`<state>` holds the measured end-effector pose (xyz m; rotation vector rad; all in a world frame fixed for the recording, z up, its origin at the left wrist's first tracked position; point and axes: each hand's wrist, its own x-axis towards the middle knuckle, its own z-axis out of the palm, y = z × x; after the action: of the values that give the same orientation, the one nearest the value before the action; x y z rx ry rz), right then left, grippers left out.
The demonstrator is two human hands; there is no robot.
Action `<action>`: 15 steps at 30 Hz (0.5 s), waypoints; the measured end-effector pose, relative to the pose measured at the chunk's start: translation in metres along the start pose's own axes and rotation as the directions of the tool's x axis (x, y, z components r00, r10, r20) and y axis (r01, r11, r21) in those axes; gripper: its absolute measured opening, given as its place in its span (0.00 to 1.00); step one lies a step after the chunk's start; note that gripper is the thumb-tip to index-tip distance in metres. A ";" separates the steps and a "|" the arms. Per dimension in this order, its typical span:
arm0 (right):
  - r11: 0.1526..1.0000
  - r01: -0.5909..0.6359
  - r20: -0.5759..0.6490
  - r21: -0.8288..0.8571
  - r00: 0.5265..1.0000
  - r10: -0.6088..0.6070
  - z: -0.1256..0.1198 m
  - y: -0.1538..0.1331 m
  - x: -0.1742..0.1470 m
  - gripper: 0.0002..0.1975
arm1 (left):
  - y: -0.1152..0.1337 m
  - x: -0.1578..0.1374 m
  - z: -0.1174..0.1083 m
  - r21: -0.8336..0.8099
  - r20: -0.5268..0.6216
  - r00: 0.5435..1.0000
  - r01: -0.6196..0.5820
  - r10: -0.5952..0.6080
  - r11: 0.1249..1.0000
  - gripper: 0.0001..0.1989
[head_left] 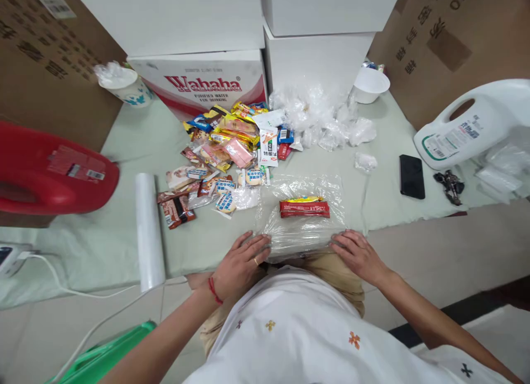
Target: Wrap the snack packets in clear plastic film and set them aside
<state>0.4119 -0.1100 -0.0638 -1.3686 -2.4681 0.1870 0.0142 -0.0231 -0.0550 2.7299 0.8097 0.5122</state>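
Observation:
A sheet of clear plastic wrap (304,238) lies wrinkled at the table's near edge. On it rest a red snack packet (304,209) and, just behind that, a thin yellow snack packet (305,200). My left hand (244,260) is closed on the wrap's near left corner; a ring and a red cord bracelet show on that arm. At the near right corner, my right hand (358,254) is closed on the same sheet. Both thumbs are mostly hidden. The film is drawn taut in creases between the hands.
A pile of wrapped snacks (236,136) and crumpled clear bundles (323,119) lie further back. A plastic wrap roll (149,229) and a red jug (53,169) stand left. A black phone (412,176), keys (448,186) and a white jug (472,122) are right. Boxes (202,80) wall the back.

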 end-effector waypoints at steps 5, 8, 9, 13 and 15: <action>0.950 -0.149 0.020 0.275 0.989 0.149 -0.020 0.016 0.021 0.13 | -0.008 0.018 -0.022 -0.332 -0.100 0.979 0.135 -0.177 0.933 0.10; 0.880 -0.267 0.041 0.392 0.961 0.274 -0.054 0.029 0.043 0.13 | -0.012 0.035 -0.037 -0.401 -0.097 0.933 0.282 -0.346 0.872 0.08; 0.867 -0.297 0.031 0.399 0.950 0.311 -0.064 0.031 0.050 0.14 | -0.014 0.041 -0.041 -0.400 -0.103 0.911 0.330 -0.399 0.855 0.09; 0.939 -0.187 -0.001 0.289 0.981 0.196 -0.077 0.030 0.065 0.19 | -0.020 0.065 -0.047 -0.385 -0.122 0.873 0.396 -0.471 0.834 0.14; 0.982 -0.043 0.067 0.184 0.997 0.031 -0.063 0.023 0.060 0.27 | -0.021 0.070 -0.048 -0.393 -0.128 0.886 0.366 -0.445 0.843 0.14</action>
<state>0.4217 -0.0497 0.0020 -1.3494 -2.4071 0.4638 0.0404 0.0400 -0.0004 2.1081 1.1844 0.7782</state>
